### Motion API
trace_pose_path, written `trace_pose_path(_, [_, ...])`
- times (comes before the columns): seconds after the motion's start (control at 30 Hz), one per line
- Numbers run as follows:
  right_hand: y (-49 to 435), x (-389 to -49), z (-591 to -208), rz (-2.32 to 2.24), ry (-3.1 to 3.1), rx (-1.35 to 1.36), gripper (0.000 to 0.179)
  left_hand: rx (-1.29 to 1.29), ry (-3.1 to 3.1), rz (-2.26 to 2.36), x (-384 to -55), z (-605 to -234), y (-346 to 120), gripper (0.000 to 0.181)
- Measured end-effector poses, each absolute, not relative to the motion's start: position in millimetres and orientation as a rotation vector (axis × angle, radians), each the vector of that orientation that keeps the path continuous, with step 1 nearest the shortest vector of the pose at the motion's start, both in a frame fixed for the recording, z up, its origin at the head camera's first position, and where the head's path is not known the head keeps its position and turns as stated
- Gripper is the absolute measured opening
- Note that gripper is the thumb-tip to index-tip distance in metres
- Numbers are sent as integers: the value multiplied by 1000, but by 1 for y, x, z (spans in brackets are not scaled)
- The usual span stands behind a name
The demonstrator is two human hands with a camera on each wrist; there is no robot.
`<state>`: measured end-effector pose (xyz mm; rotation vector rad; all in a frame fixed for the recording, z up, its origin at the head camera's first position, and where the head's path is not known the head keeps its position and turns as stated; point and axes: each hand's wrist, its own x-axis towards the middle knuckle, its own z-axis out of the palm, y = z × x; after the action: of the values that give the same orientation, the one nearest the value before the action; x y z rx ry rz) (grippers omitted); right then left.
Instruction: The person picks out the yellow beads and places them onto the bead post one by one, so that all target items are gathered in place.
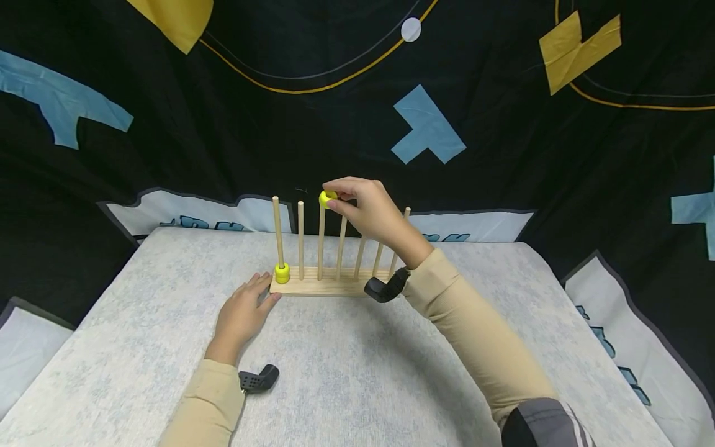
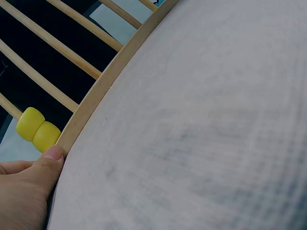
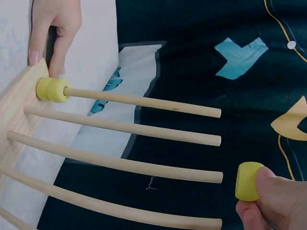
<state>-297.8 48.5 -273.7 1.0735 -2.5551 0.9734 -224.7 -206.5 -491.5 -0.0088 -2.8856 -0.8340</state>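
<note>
A wooden peg rack (image 1: 318, 287) stands on the table, several upright pegs in its base. Two yellow beads (image 1: 282, 273) are stacked at the foot of its leftmost peg. My left hand (image 1: 241, 315) grips the left end of the base, its thumb (image 2: 53, 154) against the front edge. High over the rack, my right hand (image 1: 368, 208) pinches a yellow bead (image 3: 248, 181) between thumb and fingers. That bead is just beyond the tip of the third peg (image 3: 144, 165) in the right wrist view, a small gap between them.
A pale, mottled cloth covers the table (image 1: 335, 372). Behind it hangs a black curtain (image 1: 313, 136) with blue and yellow shapes. The right forearm (image 1: 475, 329) reaches across the right side of the rack in the head view.
</note>
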Motion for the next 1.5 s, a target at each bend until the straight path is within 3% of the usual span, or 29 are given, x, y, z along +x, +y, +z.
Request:
trace_pose_path(0.53, [21,-313,-269,1013,-2617,1057,37,-11,-2885,-825,-224,-489,-204,59])
trace_pose_path(1.5, [-28,-311,-270,1023,-2664,1181,37,-14,-2865,-832,-223,-489,-205,58])
